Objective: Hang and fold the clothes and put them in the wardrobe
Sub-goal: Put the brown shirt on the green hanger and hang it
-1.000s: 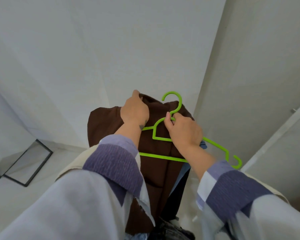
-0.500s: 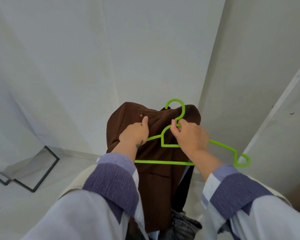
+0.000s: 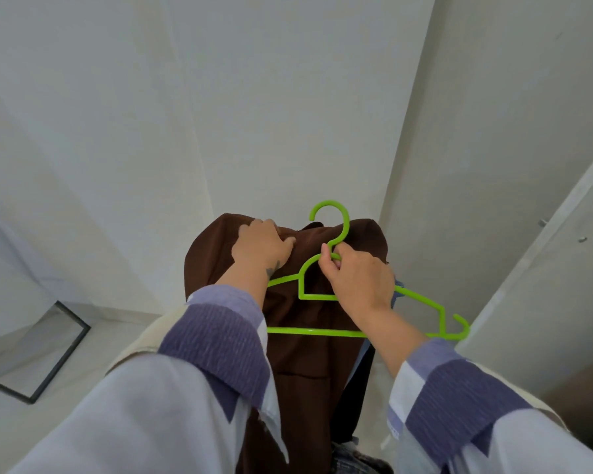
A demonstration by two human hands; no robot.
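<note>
The hanger [image 3: 322, 331] looks like smooth, glossy plastic in bright green. Behind it the garment [image 3: 305, 364] is matt brown cloth, soft and finely woven, with faint creases. Below the hanger, both sleeves [image 3: 216, 340] are cloth too: pale smooth fabric with ribbed, rougher purple cuffs. The wall [image 3: 254, 97] above the hanger is matt white paint. Left of the hanger, a glossy pane [image 3: 31, 350] sits in a thin black frame.

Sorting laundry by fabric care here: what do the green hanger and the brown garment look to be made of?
The green hanger looks like moulded plastic: uniform bright colour, smooth, slightly glossy, thin rounded bars. The brown garment seems a thin woven cloth, matte, draping in soft folds; the exact fibre cannot be told.
</note>
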